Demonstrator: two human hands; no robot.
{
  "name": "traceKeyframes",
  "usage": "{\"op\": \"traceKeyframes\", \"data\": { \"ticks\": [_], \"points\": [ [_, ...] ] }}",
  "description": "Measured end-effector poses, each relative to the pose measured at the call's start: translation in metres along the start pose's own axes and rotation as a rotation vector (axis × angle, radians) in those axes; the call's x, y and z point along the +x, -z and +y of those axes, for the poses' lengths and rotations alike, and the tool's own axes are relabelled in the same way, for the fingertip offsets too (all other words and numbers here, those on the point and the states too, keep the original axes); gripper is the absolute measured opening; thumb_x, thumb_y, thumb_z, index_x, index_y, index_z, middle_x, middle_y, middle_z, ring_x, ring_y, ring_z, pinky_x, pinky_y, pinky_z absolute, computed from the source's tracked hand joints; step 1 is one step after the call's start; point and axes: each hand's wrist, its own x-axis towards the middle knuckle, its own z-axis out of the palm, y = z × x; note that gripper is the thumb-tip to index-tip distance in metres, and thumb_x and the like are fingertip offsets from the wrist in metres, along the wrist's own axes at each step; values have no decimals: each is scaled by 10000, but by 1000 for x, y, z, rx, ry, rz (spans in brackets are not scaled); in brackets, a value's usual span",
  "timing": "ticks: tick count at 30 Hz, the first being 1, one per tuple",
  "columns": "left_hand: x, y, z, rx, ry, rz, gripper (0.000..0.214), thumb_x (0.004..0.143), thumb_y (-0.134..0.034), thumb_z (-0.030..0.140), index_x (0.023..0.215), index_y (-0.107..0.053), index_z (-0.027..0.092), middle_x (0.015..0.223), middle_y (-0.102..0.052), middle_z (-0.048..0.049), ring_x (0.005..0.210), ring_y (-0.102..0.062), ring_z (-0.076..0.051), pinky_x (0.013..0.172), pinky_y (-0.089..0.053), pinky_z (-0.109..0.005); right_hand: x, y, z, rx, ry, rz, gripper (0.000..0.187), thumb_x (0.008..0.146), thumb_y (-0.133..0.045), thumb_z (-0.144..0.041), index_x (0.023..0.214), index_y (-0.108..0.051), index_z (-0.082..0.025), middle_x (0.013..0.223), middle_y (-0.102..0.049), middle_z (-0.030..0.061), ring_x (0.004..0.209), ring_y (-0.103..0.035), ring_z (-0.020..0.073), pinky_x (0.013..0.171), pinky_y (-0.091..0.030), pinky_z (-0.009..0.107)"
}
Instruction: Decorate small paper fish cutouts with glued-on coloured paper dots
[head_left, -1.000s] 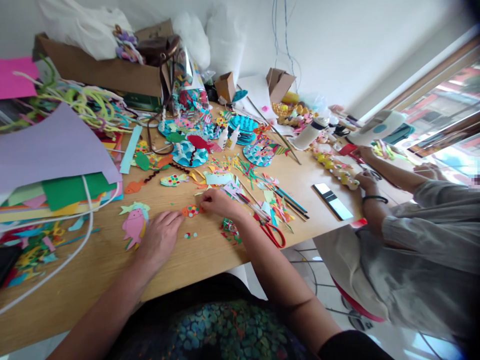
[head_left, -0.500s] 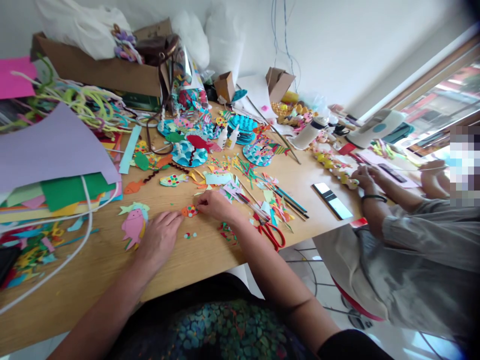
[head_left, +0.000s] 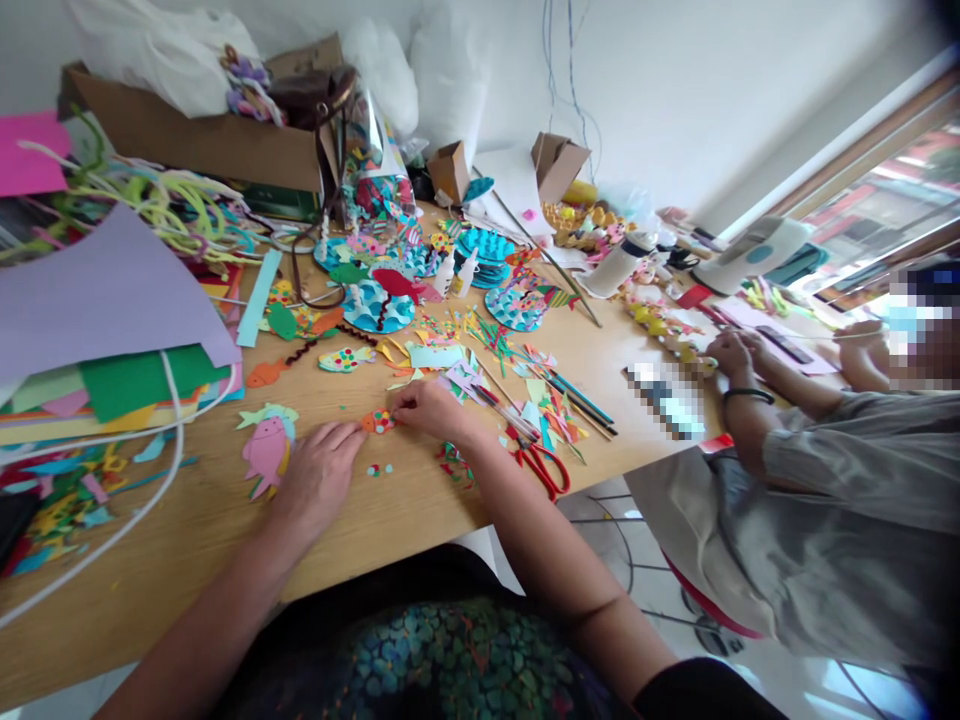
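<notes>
A small orange paper fish (head_left: pixel 380 421) with coloured dots lies on the table between my two hands. My left hand (head_left: pixel 319 475) rests flat, fingers stretched out, its fingertips touching the fish's left end. My right hand (head_left: pixel 429 410) is closed in a pinch over the fish's right end; whatever sits between its fingertips is hidden. Just below the fish are a few loose paper dots (head_left: pixel 380 470). Left of my left hand lies a pink paper fish (head_left: pixel 266 452), overlapping a green and a yellow one. A dotted yellow paper fish (head_left: pixel 346 359) lies farther back.
Red-handled scissors (head_left: pixel 546 470), pencils (head_left: pixel 581 400) and paper scraps lie right of my right hand. Glue bottles (head_left: pixel 465 272) stand behind, among blue decorated plates (head_left: pixel 379 306). A white cable (head_left: pixel 178 440) crosses the left side. A person's hands (head_left: pixel 731 355) work at the right.
My hands and the orange fish stay practically in place. The person at the right has shifted slightly.
</notes>
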Motion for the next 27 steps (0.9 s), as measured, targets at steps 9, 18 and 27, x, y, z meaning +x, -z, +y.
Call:
{"op": "traceKeyframes", "data": {
  "ticks": [9,18,27],
  "points": [
    [0,0,1,-5,20,-4,381,762,-359,44,1028,-614,142,1054,-646,-111,977,-563,-249,824,-474,-407,1,-1,3,100,-29,0,124,724,-563,-179,708,-677,-134,607,-576,-34,586,-476,69,549,-319,168],
    [-1,-1,0,-3,17,7,362,773,-360,51,1019,-619,117,1049,-647,-124,966,-562,-257,820,-474,-410,2,-4,4,153,-38,8,139,725,-563,-192,738,-690,-135,618,-589,-32,591,-488,70,547,-325,165],
    [0,0,0,-20,29,-6,382,758,-364,50,1019,-622,154,1043,-648,-113,967,-569,-245,825,-478,-415,3,-8,7,166,-12,17,136,728,-563,-198,738,-689,-148,635,-596,-38,603,-491,69,559,-321,163]
  ]
}}
